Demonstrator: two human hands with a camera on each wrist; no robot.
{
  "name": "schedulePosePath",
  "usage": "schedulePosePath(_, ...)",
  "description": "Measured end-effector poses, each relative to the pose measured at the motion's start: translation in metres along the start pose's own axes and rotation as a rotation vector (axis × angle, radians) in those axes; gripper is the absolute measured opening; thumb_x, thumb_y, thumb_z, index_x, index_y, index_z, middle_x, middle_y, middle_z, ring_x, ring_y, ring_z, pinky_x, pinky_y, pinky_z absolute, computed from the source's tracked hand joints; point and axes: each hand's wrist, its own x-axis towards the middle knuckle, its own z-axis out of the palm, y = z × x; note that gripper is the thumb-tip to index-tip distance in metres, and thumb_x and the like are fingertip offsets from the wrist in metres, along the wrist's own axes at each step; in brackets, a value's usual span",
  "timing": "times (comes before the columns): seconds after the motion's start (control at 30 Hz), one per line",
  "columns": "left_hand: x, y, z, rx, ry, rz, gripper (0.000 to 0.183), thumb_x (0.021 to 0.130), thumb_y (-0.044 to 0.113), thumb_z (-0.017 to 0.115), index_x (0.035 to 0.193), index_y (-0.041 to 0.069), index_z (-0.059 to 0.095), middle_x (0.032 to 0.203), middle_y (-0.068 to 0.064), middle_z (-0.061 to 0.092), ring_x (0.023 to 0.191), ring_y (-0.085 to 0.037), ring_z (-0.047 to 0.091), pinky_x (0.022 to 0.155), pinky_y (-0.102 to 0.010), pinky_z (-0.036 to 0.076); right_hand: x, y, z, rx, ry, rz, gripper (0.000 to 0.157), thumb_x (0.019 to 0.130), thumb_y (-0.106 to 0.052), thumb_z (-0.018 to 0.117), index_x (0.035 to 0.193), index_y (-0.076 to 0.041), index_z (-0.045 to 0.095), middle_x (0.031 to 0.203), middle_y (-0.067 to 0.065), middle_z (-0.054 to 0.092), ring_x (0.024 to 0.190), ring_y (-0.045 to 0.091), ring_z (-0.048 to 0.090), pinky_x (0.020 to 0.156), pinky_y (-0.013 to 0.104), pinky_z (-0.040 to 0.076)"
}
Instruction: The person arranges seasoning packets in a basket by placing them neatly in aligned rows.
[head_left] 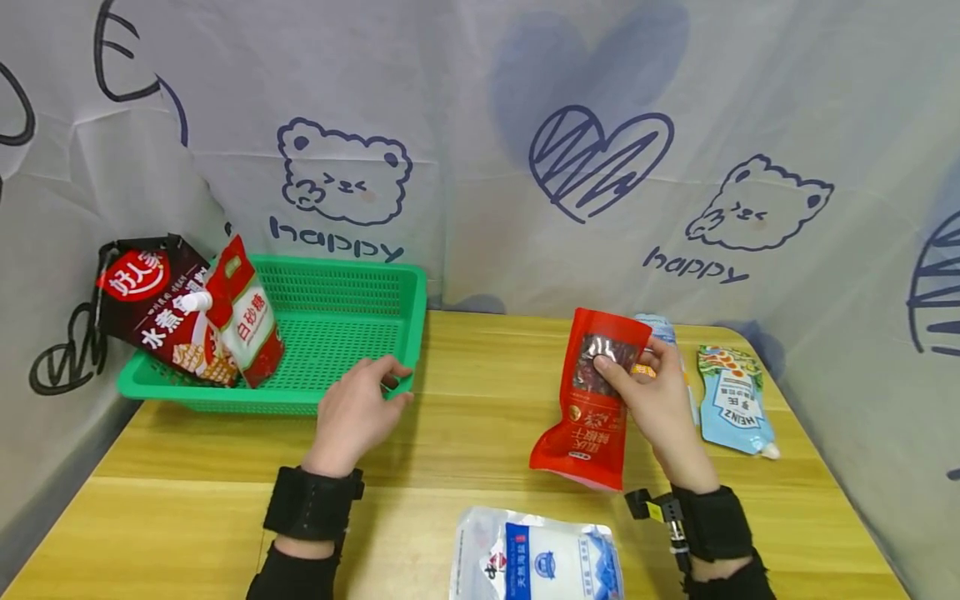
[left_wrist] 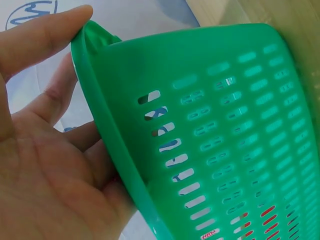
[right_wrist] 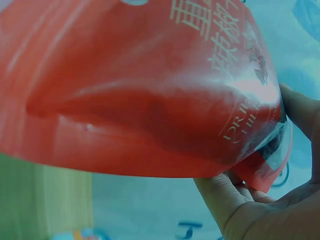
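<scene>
On the wooden tabletop (head_left: 465, 458), at 10 o'clock, the green basket (head_left: 337, 287) is clasped at its rim by half-curled fingers of the left hand (head_left: 356, 412). At 2 o'clock, the red packet (head_left: 592, 425) is pinched between thumb and fingers of the right hand (head_left: 662, 404).

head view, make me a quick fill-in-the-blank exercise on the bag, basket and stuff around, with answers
1. The right hand holds a bag whose main colour is ____.
2. The left hand touches the rim of a ____ plastic basket.
3. The light blue pouch right of the right hand carries the brand name ____.
4. Under each bear on the backdrop is the word ____.

Missing words: red; green; Heinz; happy
</scene>
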Motion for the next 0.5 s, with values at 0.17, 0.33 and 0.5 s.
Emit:
schedulePosePath(0.17,0.000,0.000,-0.002,-0.007,-0.006,0.000,0.028,0.092,0.017,0.079,0.119,0.014,0.076,0.107,-0.008,0.069,0.088,-0.027,0.064,0.065,-0.037,0.046,-0.004,-0.010,0.020,0.063,-0.046,-0.028,0.078,0.099,-0.029,0.073,0.154,-0.004,0.022,0.142,0.020,0.044,0.120,0.036,0.066,0.096,0.036,0.058)
schedulePosePath(0.33,-0.002,-0.001,-0.002,-0.005,-0.014,0.002,0.027,0.092,0.017,0.080,0.119,0.014,0.076,0.106,-0.009,0.069,0.088,-0.027,0.064,0.063,-0.035,0.046,-0.011,-0.013,0.034,0.114,-0.093,-0.036,0.075,0.098,-0.024,0.076,0.149,-0.007,0.023,0.140,0.017,0.046,0.116,0.033,0.068,0.090,0.031,0.059)
schedulePosePath(0.5,-0.001,0.000,-0.002,-0.001,-0.002,0.004,0.028,0.091,0.016,0.081,0.119,0.013,0.076,0.107,-0.009,0.068,0.084,-0.025,0.062,0.061,-0.034,0.044,-0.017,-0.019,0.044,0.117,-0.117,-0.059,0.072,0.096,-0.023,0.078,0.143,-0.006,0.026,0.138,0.017,0.050,0.114,0.035,0.070,0.093,0.041,0.060)
